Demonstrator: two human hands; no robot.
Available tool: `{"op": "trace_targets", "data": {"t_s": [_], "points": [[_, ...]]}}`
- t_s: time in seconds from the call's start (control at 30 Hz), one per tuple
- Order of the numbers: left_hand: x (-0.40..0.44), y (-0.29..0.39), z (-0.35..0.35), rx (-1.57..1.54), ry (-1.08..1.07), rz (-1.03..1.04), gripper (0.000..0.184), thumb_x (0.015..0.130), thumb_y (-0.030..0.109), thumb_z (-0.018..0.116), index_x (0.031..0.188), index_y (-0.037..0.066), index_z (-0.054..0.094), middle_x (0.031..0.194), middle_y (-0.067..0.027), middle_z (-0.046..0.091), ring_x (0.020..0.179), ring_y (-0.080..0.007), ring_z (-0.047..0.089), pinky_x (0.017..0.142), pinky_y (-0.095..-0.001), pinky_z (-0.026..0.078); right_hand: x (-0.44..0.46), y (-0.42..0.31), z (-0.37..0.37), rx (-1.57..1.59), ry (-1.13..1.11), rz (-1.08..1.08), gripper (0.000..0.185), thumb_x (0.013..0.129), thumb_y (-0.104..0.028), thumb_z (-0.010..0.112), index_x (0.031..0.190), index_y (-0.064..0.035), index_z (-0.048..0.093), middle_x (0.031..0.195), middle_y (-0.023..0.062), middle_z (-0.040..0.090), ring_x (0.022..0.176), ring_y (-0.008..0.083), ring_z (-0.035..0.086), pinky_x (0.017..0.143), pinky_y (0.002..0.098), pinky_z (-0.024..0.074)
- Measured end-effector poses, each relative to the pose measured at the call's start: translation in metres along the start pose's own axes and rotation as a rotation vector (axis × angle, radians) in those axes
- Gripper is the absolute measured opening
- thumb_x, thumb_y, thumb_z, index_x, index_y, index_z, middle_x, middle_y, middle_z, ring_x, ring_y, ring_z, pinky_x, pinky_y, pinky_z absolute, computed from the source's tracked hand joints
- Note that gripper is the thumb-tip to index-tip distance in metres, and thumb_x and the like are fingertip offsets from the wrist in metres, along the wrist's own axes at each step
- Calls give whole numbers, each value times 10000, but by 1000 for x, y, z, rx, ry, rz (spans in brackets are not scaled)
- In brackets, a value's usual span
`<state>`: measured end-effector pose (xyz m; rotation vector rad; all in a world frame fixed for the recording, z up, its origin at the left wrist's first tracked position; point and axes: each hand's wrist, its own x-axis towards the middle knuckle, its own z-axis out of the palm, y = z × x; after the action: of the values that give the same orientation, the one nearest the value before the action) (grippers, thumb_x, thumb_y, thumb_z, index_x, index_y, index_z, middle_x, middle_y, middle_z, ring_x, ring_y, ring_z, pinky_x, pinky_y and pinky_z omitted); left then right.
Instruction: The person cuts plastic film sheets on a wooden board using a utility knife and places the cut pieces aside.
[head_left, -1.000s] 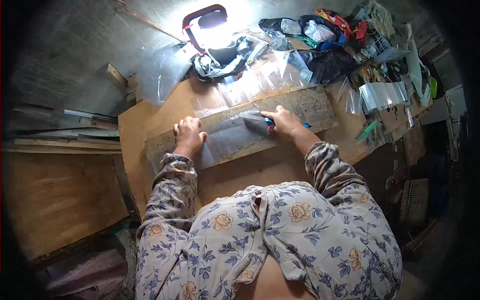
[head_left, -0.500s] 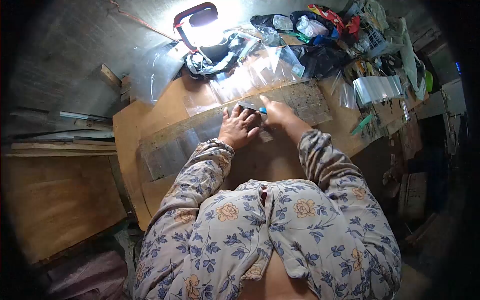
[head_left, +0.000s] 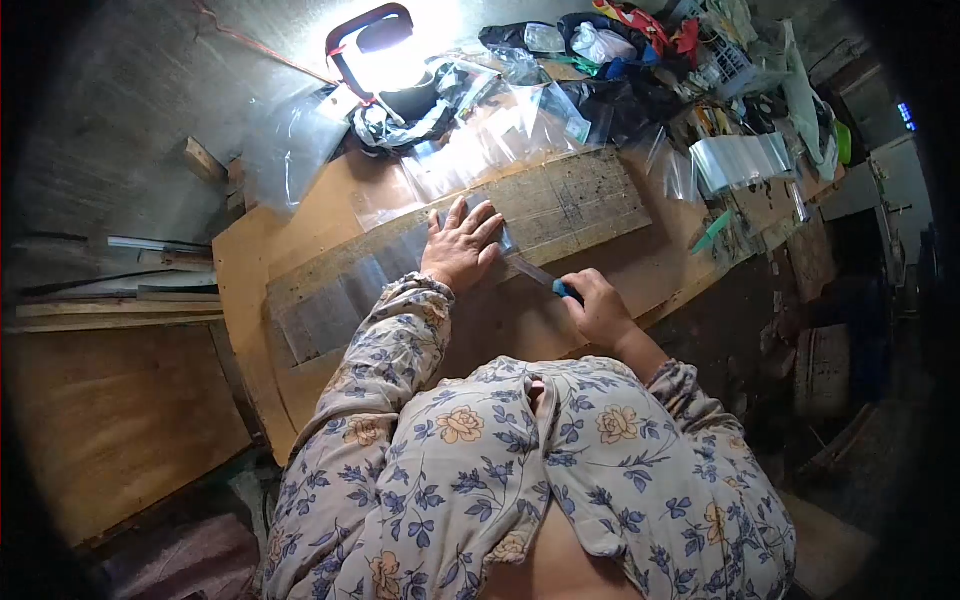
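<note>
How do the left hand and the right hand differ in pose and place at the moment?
The left hand lies flat, fingers apart, on the clear plastic; the right hand is curled around a blue tool.
The left hand is over the wooden board; the right hand is off its near edge.
Both are bare, below floral sleeves.

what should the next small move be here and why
Probably move the knife clear before the left hand lifts: the right hand holds it pointing toward the left hand, which is spread on clear plastic over a wooden board.
</note>
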<state>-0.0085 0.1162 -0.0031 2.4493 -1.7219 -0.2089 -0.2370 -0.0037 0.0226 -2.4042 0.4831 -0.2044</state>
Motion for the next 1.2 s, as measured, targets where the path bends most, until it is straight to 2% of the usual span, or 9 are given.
{"op": "trace_targets", "data": {"t_s": [0.2,0.6,0.77,0.87,0.93,0.97,1.03,1.07,1.2], "points": [[0,3,-5,0,-23,-11,535,844,436,416,1324,215,334,1413,10,255,1324,-276,138,1015,-567,75,28,-9,23,22,91,31,317,695,-45,581,1002,-36,503,961,164,502,865,351,522,757,399,440],[0,3,-11,24,-57,-26,596,825,461,442,1344,206,297,1420,22,233,1329,-254,131,1025,-551,84,50,8,36,-111,76,113,340,755,-175,592,1086,-146,518,959,126,493,802,333,574,683,424,488],[-1,0,-2,19,11,-4,671,802,467,491,1346,135,281,1435,-59,180,1328,-282,119,1023,-539,113,114,21,41,-220,77,98,328,771,-204,577,1086,-143,507,952,142,494,804,346,571,697,427,485],[1,-6,2,-94,93,-24,647,789,320,558,1330,84,292,1425,-127,171,1324,-293,135,1030,-523,127,146,2,40,-229,60,160,370,788,-257,569,1116,-116,470,999,155,489,854,348,570,720,431,482],[5,-19,19,-961,478,-24,579,734,119,559,1282,85,375,1396,-169,230,1307,-290,199,1047,-467,158,150,-23,45,-189,65,168,396,797,-288,564,1127,-100,449,1025,162,485,885,349,568,737,436,477],[6,-19,23,-1123,635,-80,561,664,-3,524,1213,60,427,1337,-205,311,1267,-320,274,1047,-409,210,144,-39,51,-231,-6,155,424,800,-317,561,1134,-92,430,1056,168,477,909,349,564,759,437,470],[-1,-39,13,-526,811,27,501,672,60,513,1167,46,440,1260,-207,389,1200,-345,347,1014,-392,271,143,-52,51,-271,-76,135,454,802,-346,558,1142,-83,412,1088,173,469,932,350,559,781,439,462],[-14,-36,5,-743,732,-234,494,676,77,505,1164,48,437,1248,-198,400,1182,-345,364,1002,-411,285,146,-55,49,-251,-121,180,462,787,-356,575,1119,-64,441,1054,190,489,953,355,541,798,432,448],[-75,-67,-20,-354,529,-373,553,702,180,524,1229,72,399,1316,-139,360,1228,-336,304,1028,-471,181,166,-16,71,-162,-130,145,414,759,-351,602,1004,-24,530,949,219,553,940,344,550,801,422,441]]}}
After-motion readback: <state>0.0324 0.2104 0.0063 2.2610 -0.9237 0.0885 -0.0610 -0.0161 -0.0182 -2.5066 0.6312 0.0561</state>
